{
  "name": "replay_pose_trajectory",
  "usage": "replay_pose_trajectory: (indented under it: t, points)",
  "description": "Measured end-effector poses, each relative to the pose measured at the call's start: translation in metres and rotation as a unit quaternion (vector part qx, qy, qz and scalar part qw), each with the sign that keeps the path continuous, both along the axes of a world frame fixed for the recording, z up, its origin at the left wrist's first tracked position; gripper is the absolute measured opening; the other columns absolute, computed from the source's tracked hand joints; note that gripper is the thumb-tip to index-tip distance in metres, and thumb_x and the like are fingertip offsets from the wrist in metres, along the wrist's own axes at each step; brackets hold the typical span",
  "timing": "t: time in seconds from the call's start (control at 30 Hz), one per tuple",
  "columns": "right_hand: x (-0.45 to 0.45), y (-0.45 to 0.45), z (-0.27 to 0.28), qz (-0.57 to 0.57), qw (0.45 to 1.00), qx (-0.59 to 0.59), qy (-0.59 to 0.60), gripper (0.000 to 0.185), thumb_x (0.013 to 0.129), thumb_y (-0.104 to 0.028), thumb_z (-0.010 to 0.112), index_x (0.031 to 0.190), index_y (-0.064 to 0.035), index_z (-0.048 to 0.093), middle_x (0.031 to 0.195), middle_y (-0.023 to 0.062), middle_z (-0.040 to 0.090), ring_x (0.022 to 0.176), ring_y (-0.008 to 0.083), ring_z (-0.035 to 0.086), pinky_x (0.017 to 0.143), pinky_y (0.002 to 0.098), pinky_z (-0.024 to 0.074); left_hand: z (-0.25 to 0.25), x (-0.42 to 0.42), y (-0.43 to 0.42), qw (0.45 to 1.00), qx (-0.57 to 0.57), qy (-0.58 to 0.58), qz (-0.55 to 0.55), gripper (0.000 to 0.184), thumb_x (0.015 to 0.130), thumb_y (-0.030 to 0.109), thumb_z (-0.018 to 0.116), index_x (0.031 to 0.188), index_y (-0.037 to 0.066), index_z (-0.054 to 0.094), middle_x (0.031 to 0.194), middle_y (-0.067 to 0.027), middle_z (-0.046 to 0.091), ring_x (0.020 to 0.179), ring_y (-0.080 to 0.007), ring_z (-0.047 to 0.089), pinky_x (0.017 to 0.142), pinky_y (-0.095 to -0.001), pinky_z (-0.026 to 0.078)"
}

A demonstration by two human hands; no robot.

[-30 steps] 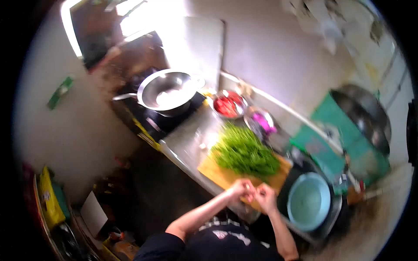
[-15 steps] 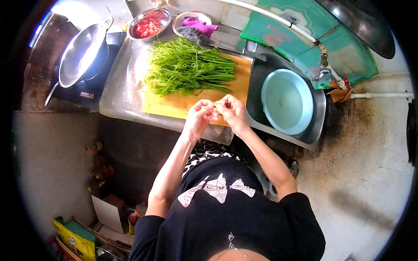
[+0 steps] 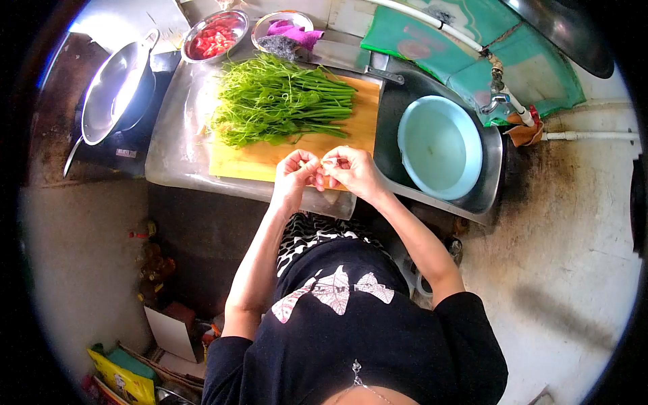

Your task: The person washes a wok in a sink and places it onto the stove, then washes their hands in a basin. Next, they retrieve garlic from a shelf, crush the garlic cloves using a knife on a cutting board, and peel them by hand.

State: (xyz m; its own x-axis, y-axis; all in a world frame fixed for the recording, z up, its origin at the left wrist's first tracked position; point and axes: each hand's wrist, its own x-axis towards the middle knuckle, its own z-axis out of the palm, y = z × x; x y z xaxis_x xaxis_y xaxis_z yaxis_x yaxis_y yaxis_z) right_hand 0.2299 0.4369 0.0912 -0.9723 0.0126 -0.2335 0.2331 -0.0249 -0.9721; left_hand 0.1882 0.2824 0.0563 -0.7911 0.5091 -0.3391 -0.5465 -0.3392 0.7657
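My left hand (image 3: pixel 295 177) and my right hand (image 3: pixel 355 173) meet over the front edge of the wooden cutting board (image 3: pixel 253 162). Both have their fingertips pinched together around a small pale piece (image 3: pixel 329 163), which looks like a garlic clove but is too small to make out surely. Fingers cover much of it. Just beyond my hands, a large heap of leafy green stems (image 3: pixel 283 101) lies on the board, with leaves to the left and cut stalks to the right.
A light blue basin (image 3: pixel 442 148) of water stands in the sink (image 3: pixel 491 182), below a tap (image 3: pixel 496 101). Behind the board are a metal bowl of cut red pieces (image 3: pixel 214 40) and a bowl with a purple cloth (image 3: pixel 297 32). A frying pan (image 3: pixel 116 88) sits on the cooktop at left.
My fingers have shifted slightly around the small piece, and more of its pale surface shows. The view has moved a little, so the counter appears further left.
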Motion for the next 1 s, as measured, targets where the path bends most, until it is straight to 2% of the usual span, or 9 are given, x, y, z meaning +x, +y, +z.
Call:
replay_pose_trajectory:
  t: [0.23, 0.43, 0.5, 0.63, 0.7, 0.8, 0.87, 0.97, 1.0]
  points:
    - [-0.003, 0.004, -0.005, -0.001, 0.998, -0.057, 0.011, 0.011, 0.084, -0.005, 0.061, 0.076, 0.0004, 0.056, 0.065, 0.0012, 0.060, 0.053, 0.0052, 0.055, 0.047, 0.0205, 0.0459, 0.007, -0.001, 0.003, 1.000, -0.003, -0.008, -0.020, 0.010, 0.088, 0.012, 0.058, 0.087, 0.004, 0.052, 0.070, -0.0059, 0.059, 0.055, -0.0145, 0.057, 0.050, -0.0268, 0.050]
    - [0.001, 0.003, 0.001, 0.019, 0.987, 0.132, 0.087, 0.009, 0.077, -0.002, 0.061, 0.072, 0.0001, 0.054, 0.063, 0.0031, 0.060, 0.053, 0.0053, 0.055, 0.048, 0.0226, 0.0452, 0.006, 0.002, 0.005, 1.000, -0.011, 0.014, -0.008, 0.011, 0.088, 0.008, 0.058, 0.086, 0.000, 0.052, 0.068, -0.0088, 0.060, 0.056, -0.0155, 0.060, 0.051, -0.0282, 0.053]
    - [0.000, -0.001, 0.002, -0.019, 0.997, 0.063, 0.026, 0.008, 0.075, -0.001, 0.060, 0.071, -0.0002, 0.053, 0.061, 0.0019, 0.058, 0.054, 0.0042, 0.053, 0.049, 0.0228, 0.0443, 0.010, 0.007, 0.008, 0.998, -0.033, 0.043, 0.010, 0.009, 0.088, 0.006, 0.057, 0.086, 0.000, 0.051, 0.068, -0.0089, 0.060, 0.056, -0.0154, 0.060, 0.053, -0.0278, 0.053]
    - [-0.002, -0.003, -0.022, -0.091, 0.990, 0.084, 0.071, 0.008, 0.075, -0.001, 0.060, 0.071, -0.0006, 0.053, 0.061, 0.0004, 0.057, 0.057, 0.0029, 0.051, 0.049, 0.0223, 0.0429, 0.009, 0.019, 0.020, 0.981, -0.078, 0.161, 0.073, 0.004, 0.087, -0.001, 0.055, 0.086, -0.002, 0.051, 0.070, -0.0081, 0.060, 0.059, -0.0151, 0.062, 0.056, -0.0259, 0.053]
    - [-0.002, -0.004, -0.025, -0.134, 0.990, -0.012, 0.046, 0.008, 0.076, -0.002, 0.061, 0.072, -0.0005, 0.054, 0.060, -0.0006, 0.055, 0.058, 0.0025, 0.050, 0.049, 0.0217, 0.0416, 0.011, 0.023, 0.024, 0.978, -0.079, 0.171, 0.087, 0.003, 0.087, -0.004, 0.053, 0.087, -0.002, 0.051, 0.075, -0.0072, 0.060, 0.062, -0.0149, 0.062, 0.059, -0.0253, 0.053]
    - [-0.002, -0.007, -0.027, -0.172, 0.983, 0.037, 0.048, 0.009, 0.076, -0.003, 0.062, 0.073, -0.0004, 0.055, 0.061, -0.0007, 0.056, 0.057, 0.0036, 0.050, 0.049, 0.0225, 0.0419, 0.009, 0.024, 0.027, 0.981, -0.068, 0.153, 0.101, 0.005, 0.087, -0.002, 0.055, 0.087, -0.002, 0.051, 0.079, -0.0062, 0.060, 0.064, -0.0136, 0.061, 0.062, -0.0255, 0.053]
    - [-0.001, -0.007, -0.028, -0.152, 0.982, 0.091, 0.067, 0.007, 0.078, -0.002, 0.060, 0.075, -0.0010, 0.055, 0.065, -0.0012, 0.057, 0.058, 0.0030, 0.051, 0.050, 0.0202, 0.0418, 0.006, 0.022, 0.031, 0.989, 0.044, -0.022, 0.137, 0.008, 0.086, 0.002, 0.059, 0.088, 0.000, 0.052, 0.080, -0.0060, 0.059, 0.064, -0.0124, 0.059, 0.061, -0.0247, 0.052]
    - [-0.002, -0.006, -0.028, -0.123, 0.974, 0.160, 0.100, 0.007, 0.080, -0.003, 0.060, 0.075, -0.0015, 0.056, 0.066, -0.0014, 0.057, 0.057, 0.0037, 0.051, 0.050, 0.0197, 0.0416, 0.005, 0.016, 0.028, 0.987, 0.087, -0.067, 0.114, 0.011, 0.086, 0.007, 0.061, 0.090, 0.002, 0.053, 0.080, -0.0052, 0.059, 0.064, -0.0117, 0.057, 0.058, -0.0240, 0.049]
    - [-0.002, -0.006, -0.027, -0.112, 0.971, 0.176, 0.113, 0.008, 0.079, -0.005, 0.062, 0.073, -0.0014, 0.056, 0.064, -0.0010, 0.057, 0.056, 0.0050, 0.051, 0.049, 0.0216, 0.0413, -0.002, 0.013, 0.029, 0.991, 0.053, -0.035, 0.118, 0.011, 0.086, 0.010, 0.062, 0.089, 0.003, 0.054, 0.077, -0.0047, 0.059, 0.061, -0.0108, 0.056, 0.053, -0.0234, 0.046]
